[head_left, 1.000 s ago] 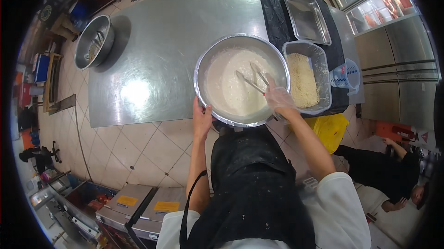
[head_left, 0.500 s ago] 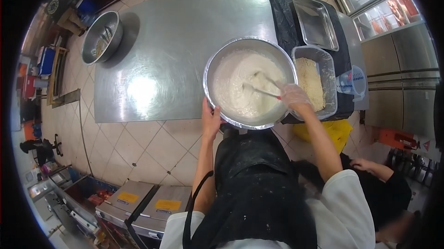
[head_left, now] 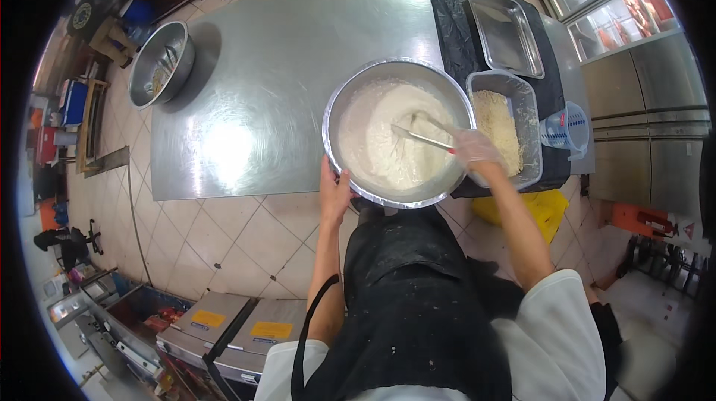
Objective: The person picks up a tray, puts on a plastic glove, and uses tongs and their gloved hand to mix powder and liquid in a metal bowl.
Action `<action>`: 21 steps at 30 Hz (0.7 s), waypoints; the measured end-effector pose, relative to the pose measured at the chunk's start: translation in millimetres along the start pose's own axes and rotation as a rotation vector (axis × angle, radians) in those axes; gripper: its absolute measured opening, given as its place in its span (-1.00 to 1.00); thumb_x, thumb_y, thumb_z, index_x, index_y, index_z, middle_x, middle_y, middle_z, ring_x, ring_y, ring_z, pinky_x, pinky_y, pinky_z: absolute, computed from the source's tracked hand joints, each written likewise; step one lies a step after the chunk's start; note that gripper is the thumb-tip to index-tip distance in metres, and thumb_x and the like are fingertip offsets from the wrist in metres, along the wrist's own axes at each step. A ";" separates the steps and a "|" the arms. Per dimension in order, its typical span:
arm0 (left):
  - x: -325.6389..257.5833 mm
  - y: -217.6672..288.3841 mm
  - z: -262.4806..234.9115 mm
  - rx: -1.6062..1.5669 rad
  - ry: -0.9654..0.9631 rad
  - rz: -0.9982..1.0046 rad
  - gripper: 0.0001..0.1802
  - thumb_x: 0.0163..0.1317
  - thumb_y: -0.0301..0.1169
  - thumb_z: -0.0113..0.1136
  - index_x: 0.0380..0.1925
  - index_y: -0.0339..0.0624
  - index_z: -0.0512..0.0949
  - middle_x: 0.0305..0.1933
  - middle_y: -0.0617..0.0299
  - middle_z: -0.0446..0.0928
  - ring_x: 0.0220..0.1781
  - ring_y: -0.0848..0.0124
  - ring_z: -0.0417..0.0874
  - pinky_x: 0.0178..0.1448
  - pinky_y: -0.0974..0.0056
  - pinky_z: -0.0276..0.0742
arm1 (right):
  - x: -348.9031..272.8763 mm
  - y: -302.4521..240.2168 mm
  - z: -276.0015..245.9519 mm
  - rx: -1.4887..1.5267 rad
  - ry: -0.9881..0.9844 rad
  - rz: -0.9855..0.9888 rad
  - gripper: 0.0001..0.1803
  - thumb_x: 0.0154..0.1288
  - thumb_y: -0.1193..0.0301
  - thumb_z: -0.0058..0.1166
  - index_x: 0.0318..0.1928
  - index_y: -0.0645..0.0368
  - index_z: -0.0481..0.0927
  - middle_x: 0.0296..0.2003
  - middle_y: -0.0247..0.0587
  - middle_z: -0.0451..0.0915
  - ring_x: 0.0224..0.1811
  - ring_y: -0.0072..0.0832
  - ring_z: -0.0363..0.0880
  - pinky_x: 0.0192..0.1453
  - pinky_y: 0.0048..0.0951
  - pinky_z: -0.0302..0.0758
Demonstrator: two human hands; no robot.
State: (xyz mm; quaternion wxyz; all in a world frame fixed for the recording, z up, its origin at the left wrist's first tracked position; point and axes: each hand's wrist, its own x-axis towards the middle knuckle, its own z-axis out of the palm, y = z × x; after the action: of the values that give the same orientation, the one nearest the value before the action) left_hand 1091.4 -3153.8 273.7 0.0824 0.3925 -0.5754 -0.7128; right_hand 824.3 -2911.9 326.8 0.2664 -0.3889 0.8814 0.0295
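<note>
A big steel mixing bowl stands at the table's near edge, holding thick white batter. My bare left hand grips its rim at the near left, thumb against the metal side. My right hand, in a clear plastic glove, is closed round the end of metal tongs with a red bit near the grip. Both arms of the tongs reach into the batter, and their tips are sunk out of sight.
Right of the bowl, a grey tub of pale crumbs, a steel tray and a blue plastic basket stand close together, mostly on black plastic sheeting. A smaller steel bowl with utensils sits at the table's left end.
The tongs have shifted slightly within the batter, whose surface swirl has changed shape. My left hand keeps its hold on the rim. Behind me at lower right, another person has moved mostly out of view.
</note>
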 end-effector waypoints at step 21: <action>-5.3 -8.8 -0.5 -0.067 0.045 -0.076 -0.28 0.60 -0.47 -0.01 0.64 -0.08 -0.05 0.13 -0.06 0.61 -0.20 0.39 0.74 -0.32 0.34 0.75 | -15.2 -42.1 -7.5 0.007 -0.076 -0.065 -0.44 0.46 0.36 0.07 0.44 -0.21 0.51 0.04 0.07 0.73 0.06 0.03 0.73 0.19 -0.01 0.64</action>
State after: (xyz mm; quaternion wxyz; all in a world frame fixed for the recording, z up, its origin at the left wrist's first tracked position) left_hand 1098.3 -3148.3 268.4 0.0815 0.4271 -0.5339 -0.7251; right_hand 858.9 -2933.0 347.3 0.3017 -0.4149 0.8578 0.0325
